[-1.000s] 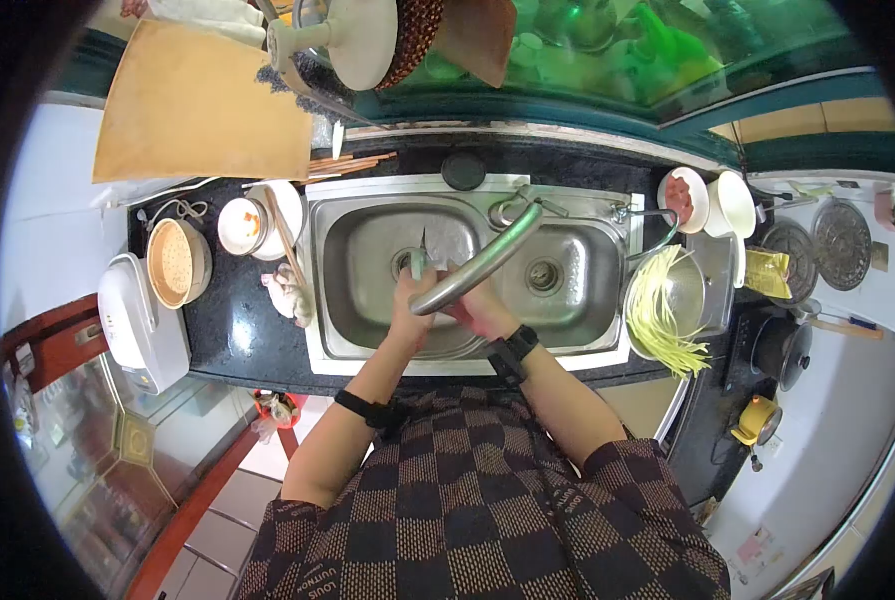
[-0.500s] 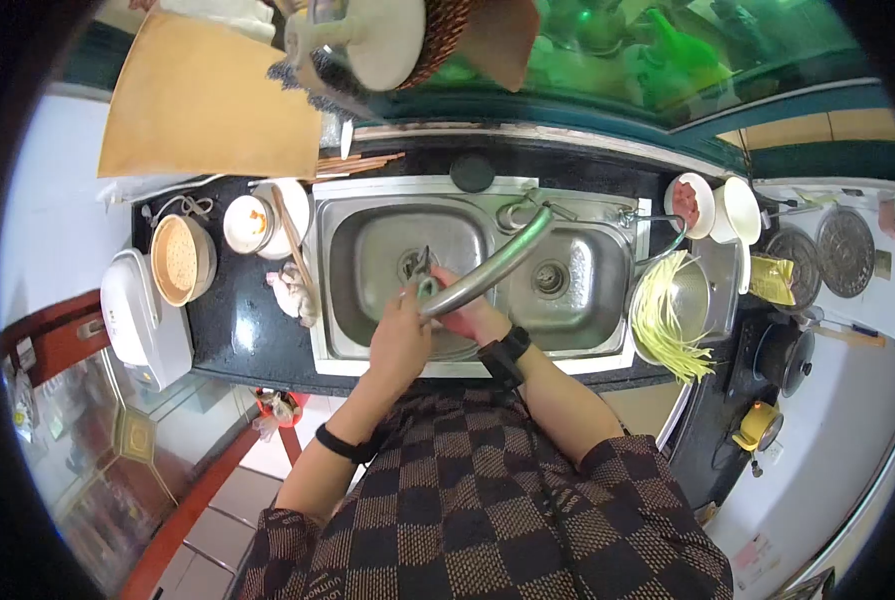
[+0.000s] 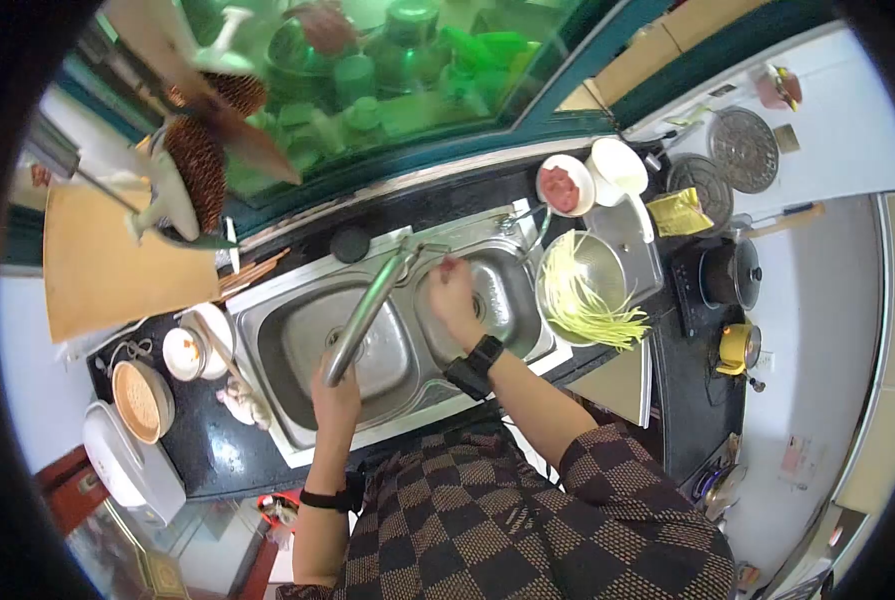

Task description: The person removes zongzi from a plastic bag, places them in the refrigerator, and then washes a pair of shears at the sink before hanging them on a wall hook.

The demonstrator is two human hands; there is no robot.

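Observation:
My left hand [image 3: 337,405] is at the front of the left basin [image 3: 277,350], right under the end of the faucet spout [image 3: 372,310], which covers its fingers. Over the right basin [image 3: 502,285] is my right hand [image 3: 453,300], its fingers curled together and pointing toward the back. What it holds, if anything, I cannot tell. Beside the right basin stands a metal colander [image 3: 607,262] with long pale yellow-green stalks [image 3: 575,290] hanging over its front rim.
Behind the colander are a bowl of raw meat [image 3: 559,188] and a white pot [image 3: 617,168]. Garlic [image 3: 242,403], stacked bowls [image 3: 183,352] and a wooden-looking bowl [image 3: 139,400] sit left of the sink. A black pot [image 3: 729,275] is at the right.
My hands were together over the left basin at a grey, dark-tipped tool. They have parted, the right moving to the right basin. The tool no longer shows, and the view has turned right.

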